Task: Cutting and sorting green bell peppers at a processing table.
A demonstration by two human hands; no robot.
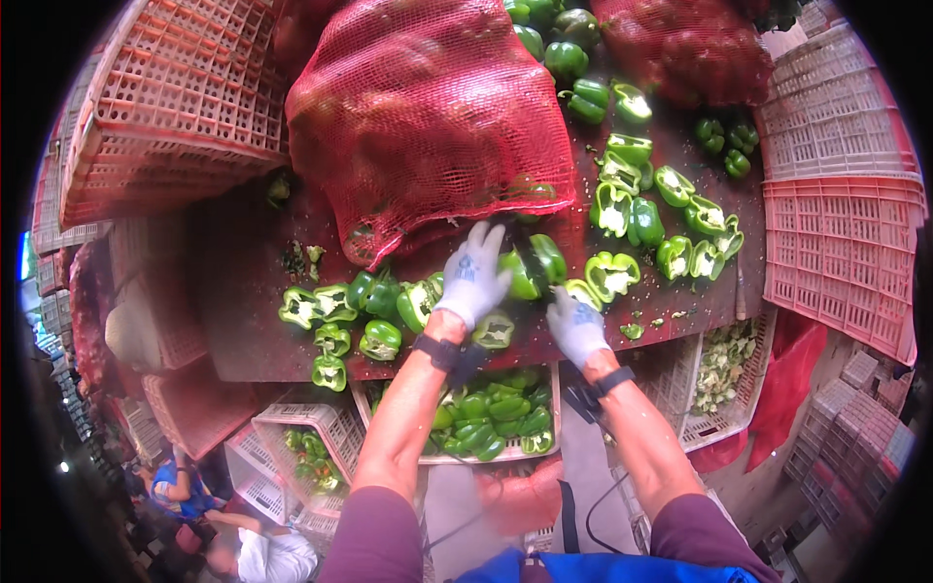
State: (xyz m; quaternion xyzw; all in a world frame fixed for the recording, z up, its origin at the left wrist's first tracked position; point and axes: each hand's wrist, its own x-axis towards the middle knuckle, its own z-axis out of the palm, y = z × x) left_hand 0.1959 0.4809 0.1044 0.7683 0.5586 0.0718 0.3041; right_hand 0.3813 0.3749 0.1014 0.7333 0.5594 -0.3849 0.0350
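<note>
My left hand (474,274), in a pale glove, reaches flat with fingers spread toward the lower edge of a bulging red mesh bag (428,117). Its thumb side lies close to a green bell pepper (522,276). Lower right of that pepper, my right hand (577,324), also gloved, has its fingers bunched by a cut pepper half (581,292). A dark, blurred streak runs between the peppers near its fingertips; I cannot make out what it is. Cut pepper halves (381,340) lie left of my left hand, and more halves (612,276) lie to the right.
A crate of green peppers (556,428) stands below the table's near edge (243,340). To its right, another crate (770,374) holds pale scraps. Stacked crates rise at left (175,160) and right (841,219). Another red mesh bag (680,49) lies at the back. People work at lower left.
</note>
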